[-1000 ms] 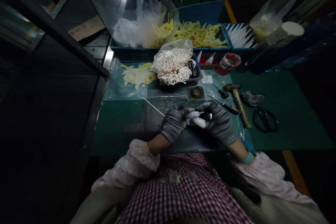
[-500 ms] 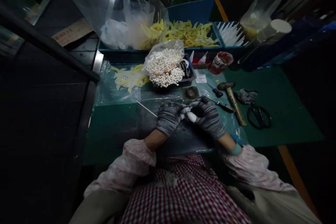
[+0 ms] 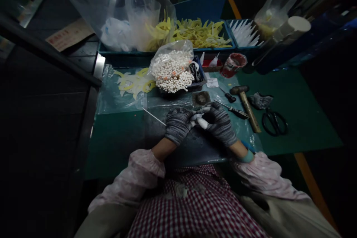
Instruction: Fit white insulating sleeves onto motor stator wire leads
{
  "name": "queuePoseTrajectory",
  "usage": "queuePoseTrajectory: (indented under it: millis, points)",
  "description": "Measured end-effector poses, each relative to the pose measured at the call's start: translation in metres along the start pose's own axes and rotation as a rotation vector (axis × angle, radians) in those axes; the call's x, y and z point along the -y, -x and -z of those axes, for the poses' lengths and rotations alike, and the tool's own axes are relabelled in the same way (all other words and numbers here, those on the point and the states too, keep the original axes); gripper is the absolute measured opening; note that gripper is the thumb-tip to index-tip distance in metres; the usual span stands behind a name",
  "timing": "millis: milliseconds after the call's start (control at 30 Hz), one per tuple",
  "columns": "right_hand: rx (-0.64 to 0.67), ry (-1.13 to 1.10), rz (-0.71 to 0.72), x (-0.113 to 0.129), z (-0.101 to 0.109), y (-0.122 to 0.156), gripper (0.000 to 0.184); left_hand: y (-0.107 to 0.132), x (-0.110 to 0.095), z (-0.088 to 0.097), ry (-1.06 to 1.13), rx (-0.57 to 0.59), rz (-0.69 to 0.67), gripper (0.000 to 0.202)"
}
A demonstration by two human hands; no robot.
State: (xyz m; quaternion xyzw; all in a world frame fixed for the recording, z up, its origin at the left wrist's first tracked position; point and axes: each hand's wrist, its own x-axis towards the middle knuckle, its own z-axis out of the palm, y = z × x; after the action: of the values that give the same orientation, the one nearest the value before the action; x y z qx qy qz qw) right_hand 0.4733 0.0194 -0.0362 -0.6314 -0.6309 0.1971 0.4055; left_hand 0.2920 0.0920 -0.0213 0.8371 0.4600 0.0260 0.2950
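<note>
In striped grey gloves with white fingertips, my left hand and my right hand meet over the dark work mat. Both have their fingers closed on a small pale piece, mostly covered by the fingertips. A thin white stick sticks out to the left from behind my left hand; whether that hand grips it, I cannot tell. Just beyond the hands is a small dark square block with a round hollow. To the right of my right hand lies a screwdriver.
A bag of white-tipped sticks stands behind the hands. Yellow curved pieces fill a blue bin at the back, beside white pointed pieces. On the right lie a hammer, scissors and a crumpled grey cloth.
The view has shifted slightly, so the bench appears a little further left. Both hands stay together around the pale piece, with only slight finger movement.
</note>
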Motion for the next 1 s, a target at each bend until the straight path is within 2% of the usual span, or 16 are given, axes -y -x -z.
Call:
queuePoseTrajectory:
  millis: [100, 233, 300, 467, 600, 733, 833, 900, 1000]
  points:
    - [-0.010, -0.015, 0.028, -0.002, 0.003, 0.001, 0.018, -0.002, -0.001, -0.001, -0.011, 0.006, -0.006, 0.032]
    - [-0.074, 0.061, 0.033, -0.004, 0.001, 0.004, 0.041, -0.004, -0.002, -0.005, 0.004, -0.021, 0.009, 0.029]
    - [-0.075, 0.089, 0.013, -0.004, -0.001, 0.004, 0.044, -0.003, -0.003, -0.005, 0.017, -0.029, 0.003, 0.029]
    - [0.013, 0.081, -0.012, -0.002, 0.003, 0.002, 0.025, 0.000, -0.002, -0.005, 0.022, -0.034, -0.012, 0.029]
    - [0.077, 0.023, 0.034, -0.003, 0.011, 0.002, 0.028, -0.002, 0.002, -0.009, 0.093, -0.060, 0.002, 0.032]
    - [0.211, -0.098, 0.061, -0.003, 0.023, -0.002, 0.033, -0.004, 0.004, -0.013, 0.119, -0.068, 0.016, 0.035]
    - [0.267, -0.147, 0.109, -0.004, 0.031, -0.005, 0.029, -0.004, 0.002, -0.010, 0.105, -0.053, -0.009, 0.033]
    - [0.193, -0.126, 0.103, -0.011, 0.036, -0.008, 0.025, -0.003, 0.000, -0.006, 0.082, -0.042, -0.009, 0.029]
    - [-0.032, -0.003, -0.021, -0.038, 0.043, -0.018, 0.024, -0.002, -0.001, -0.003, 0.044, -0.050, 0.043, 0.024]
